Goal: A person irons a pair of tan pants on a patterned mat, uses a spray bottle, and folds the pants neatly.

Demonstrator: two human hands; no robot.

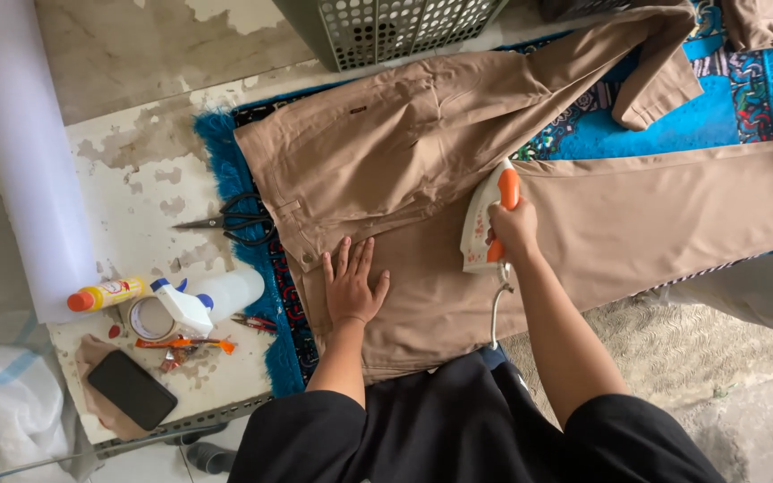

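A white iron (483, 219) with an orange handle stands on tan trousers (494, 170) at mid-scene, gripped by the right hand (513, 228), whose closed fingers hide much of the handle; its cord drops behind black sleeves. The left hand (351, 284) lies flat, fingers spread, on the waistband nearby, holding nothing. The trousers cover most of a blue patterned rug (673, 125) and run off the right edge; left lie scissors (230, 221), partly under cloth, and a spray bottle (208, 300).
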